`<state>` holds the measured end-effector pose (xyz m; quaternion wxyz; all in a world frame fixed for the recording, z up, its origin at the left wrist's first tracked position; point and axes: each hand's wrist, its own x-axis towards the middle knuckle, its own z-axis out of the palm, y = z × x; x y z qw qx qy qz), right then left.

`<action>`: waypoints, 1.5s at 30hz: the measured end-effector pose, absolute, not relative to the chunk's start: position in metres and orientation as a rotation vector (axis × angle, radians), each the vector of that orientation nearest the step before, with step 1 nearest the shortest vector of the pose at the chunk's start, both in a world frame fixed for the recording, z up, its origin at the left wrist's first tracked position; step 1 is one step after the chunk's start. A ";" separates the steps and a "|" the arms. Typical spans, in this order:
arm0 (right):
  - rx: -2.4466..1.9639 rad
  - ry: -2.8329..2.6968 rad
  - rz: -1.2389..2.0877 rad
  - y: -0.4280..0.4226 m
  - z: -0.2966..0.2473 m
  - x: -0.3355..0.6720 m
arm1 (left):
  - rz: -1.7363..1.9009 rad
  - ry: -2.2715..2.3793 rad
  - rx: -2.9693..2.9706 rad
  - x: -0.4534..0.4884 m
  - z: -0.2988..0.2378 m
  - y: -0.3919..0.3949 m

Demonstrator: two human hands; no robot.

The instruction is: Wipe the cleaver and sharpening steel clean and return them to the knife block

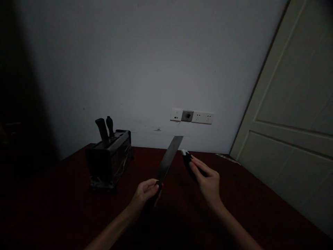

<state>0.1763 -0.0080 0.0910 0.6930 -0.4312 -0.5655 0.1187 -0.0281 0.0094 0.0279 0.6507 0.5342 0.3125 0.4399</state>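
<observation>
My left hand (148,192) is closed around the black handle of a kitchen knife (169,158). The broad grey blade points up and away, tilted to the right. To the right of the blade, and apart from it, my right hand (208,177) pinches a dark, slightly curved object (186,160) with a whitish tip; its exact kind is too dark to make out. Left of both hands stands a black knife block (111,152), with two black handles (105,129) sticking up from its top.
Everything stands on a dark red tabletop (145,161) against a pale wall (145,69). Low on the wall is a row of sockets (199,117). A panelled white door (293,139) bounds the right side, and a thin flat strip (228,159) lies near the back edge.
</observation>
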 end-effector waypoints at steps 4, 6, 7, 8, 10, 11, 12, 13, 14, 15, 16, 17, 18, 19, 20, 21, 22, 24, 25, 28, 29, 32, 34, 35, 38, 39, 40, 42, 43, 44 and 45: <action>-1.019 -1.163 0.347 -0.005 0.088 0.181 | 1.050 0.746 1.267 -0.027 0.027 0.009; -1.053 -1.118 0.386 -0.001 0.083 0.184 | 1.073 0.731 1.301 -0.025 0.026 0.010; -1.063 -1.107 0.402 0.001 0.078 0.185 | 1.085 0.722 1.308 -0.024 0.025 0.010; -1.070 -1.106 0.415 0.003 0.073 0.186 | 1.097 0.716 1.304 -0.023 0.023 0.011; -1.078 -1.136 0.441 0.008 0.060 0.188 | 1.128 0.726 1.273 -0.021 0.020 0.012; -1.081 -1.162 0.455 0.011 0.052 0.189 | 1.143 0.738 1.260 -0.020 0.019 0.013; -1.085 -1.192 0.472 0.013 0.044 0.189 | 1.153 0.750 1.257 -0.019 0.018 0.013; -1.090 -1.225 0.494 0.016 0.034 0.190 | 1.155 0.760 1.266 -0.019 0.017 0.014; -1.097 -1.257 0.519 0.018 0.025 0.190 | 1.152 0.770 1.280 -0.018 0.016 0.014; -1.106 -1.285 0.544 0.021 0.015 0.190 | 1.146 0.780 1.290 -0.018 0.016 0.014; -1.117 -1.306 0.564 0.023 0.005 0.191 | 1.140 0.790 1.296 -0.017 0.017 0.013; -1.128 -1.321 0.577 0.025 -0.003 0.191 | 1.133 0.805 1.298 -0.016 0.017 0.013; -1.138 -1.332 0.584 0.027 -0.011 0.192 | 1.129 0.824 1.300 -0.016 0.018 0.011; -1.147 -1.345 0.587 0.029 -0.018 0.192 | 1.121 0.843 1.299 -0.015 0.019 0.010; -1.154 -1.357 0.587 0.031 -0.023 0.193 | 1.107 0.855 1.294 -0.015 0.020 0.008; -1.161 -1.371 0.587 0.032 -0.027 0.194 | 1.094 0.855 1.281 -0.015 0.022 0.007; -1.168 -1.384 0.589 0.033 -0.030 0.195 | 1.086 0.843 1.258 -0.015 0.023 0.005; -1.186 -1.402 0.595 0.034 -0.034 0.197 | 1.081 0.793 1.197 -0.015 0.024 0.003; -1.196 -1.404 0.599 0.035 -0.035 0.198 | 1.077 0.767 1.172 -0.015 0.024 0.002; -1.215 -1.397 0.610 0.036 -0.038 0.200 | 1.042 0.714 1.137 -0.013 0.021 0.002; -1.218 -1.389 0.611 0.036 -0.039 0.201 | 1.029 0.701 1.129 -0.012 0.019 0.003; -1.220 -1.368 0.618 0.038 -0.043 0.202 | 1.020 0.670 1.097 -0.010 0.011 0.006; -1.221 -1.362 0.623 0.040 -0.046 0.204 | 1.045 0.670 1.078 -0.009 0.007 0.008; -1.223 -1.363 0.622 0.041 -0.047 0.204 | 1.067 0.675 1.076 -0.009 0.006 0.008; -1.231 -1.374 0.616 0.041 -0.049 0.205 | 1.112 0.719 1.126 -0.010 0.007 0.009; -1.233 -1.382 0.609 0.041 -0.048 0.204 | 1.113 0.745 1.159 -0.011 0.009 0.009; -1.234 -1.396 0.601 0.040 -0.048 0.204 | 1.108 0.775 1.190 -0.011 0.011 0.009; -1.227 -1.462 0.588 0.037 -0.047 0.201 | 1.097 0.830 1.229 -0.012 0.015 0.007; -1.221 -1.509 0.578 0.035 -0.047 0.200 | 1.098 0.852 1.234 -0.012 0.016 0.007; -1.217 -1.562 0.565 0.034 -0.048 0.199 | 1.103 0.866 1.232 -0.011 0.016 0.007; -1.218 -1.615 0.545 0.032 -0.049 0.198 | 1.113 0.872 1.227 -0.011 0.016 0.006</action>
